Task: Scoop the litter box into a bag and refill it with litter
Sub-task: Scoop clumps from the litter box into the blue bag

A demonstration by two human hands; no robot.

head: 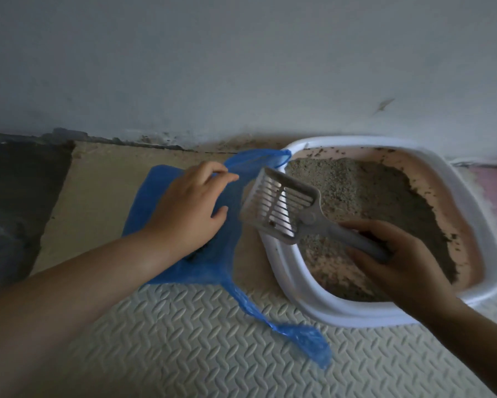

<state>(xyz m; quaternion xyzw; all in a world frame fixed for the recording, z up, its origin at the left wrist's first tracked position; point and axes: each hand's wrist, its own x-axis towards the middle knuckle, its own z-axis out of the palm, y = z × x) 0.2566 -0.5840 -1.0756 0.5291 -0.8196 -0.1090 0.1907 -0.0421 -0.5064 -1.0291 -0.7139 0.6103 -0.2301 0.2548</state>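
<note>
A white-rimmed litter box (pixel 304 300) with pink inner walls stands on the floor at the right, holding grey-brown litter (pixel 379 196) heaped toward the back. My right hand (pixel 396 259) grips the handle of a slotted white scoop (pixel 281 205), whose head is tilted over the box's left rim toward a blue plastic bag (pixel 227 254). The scoop looks nearly empty, with a small dark bit by its lower edge. My left hand (pixel 189 208) pinches the bag's upper edge and holds its mouth up beside the box. A dark lump shows inside the bag under my wrist.
A grey wall (pixel 241 67) runs close behind the box and bag. Textured cream foam matting (pixel 198 340) covers the near floor, with smooth tan floor (pixel 98 191) behind it and a dark patch (pixel 11 211) at the left. One bag handle (pixel 299 337) trails toward me. Litter crumbs lie along the wall.
</note>
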